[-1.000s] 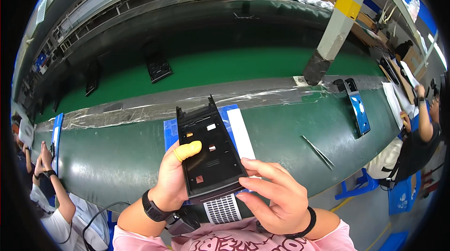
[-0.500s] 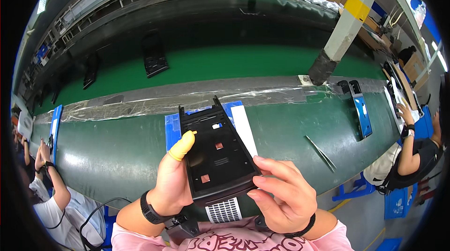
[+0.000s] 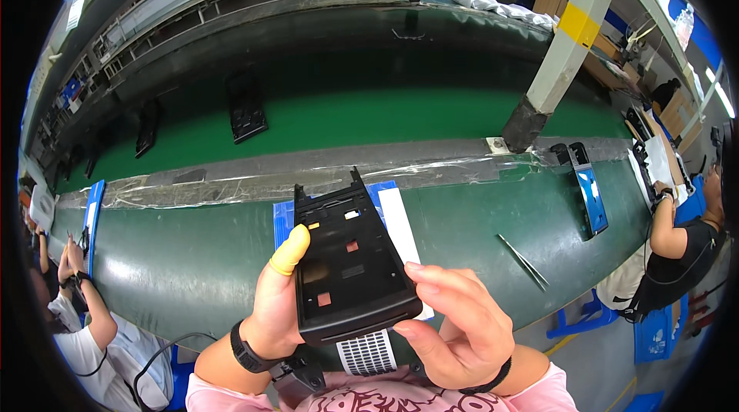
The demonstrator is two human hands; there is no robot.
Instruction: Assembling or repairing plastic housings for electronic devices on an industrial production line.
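My left hand [image 3: 279,296], with a yellow finger cot [image 3: 290,250] on its thumb, grips the left side of a black plastic housing [image 3: 346,273]. The housing is tilted, its two prongs pointing away from me; small pinkish rectangles and a white patch show on its face. At its near right corner is my right hand [image 3: 466,323], index fingertip against the side edge and thumb by the near edge. Its other fingers are curled. Beneath the housing lie a blue sheet [image 3: 284,220] and a white strip [image 3: 400,227]. A white gridded sheet [image 3: 366,353] shows below it.
Tweezers [image 3: 523,262] and a black-and-blue part [image 3: 587,189] lie to the right on the green table [image 3: 185,250]. Beyond a taped ledge, several black housings [image 3: 246,108] lie on a green surface. A post [image 3: 558,58] rises at right. People work at both sides.
The housing has shifted slightly left and its near end has turned a little. My right thumb has slid toward the near edge. The person at right has moved their arm.
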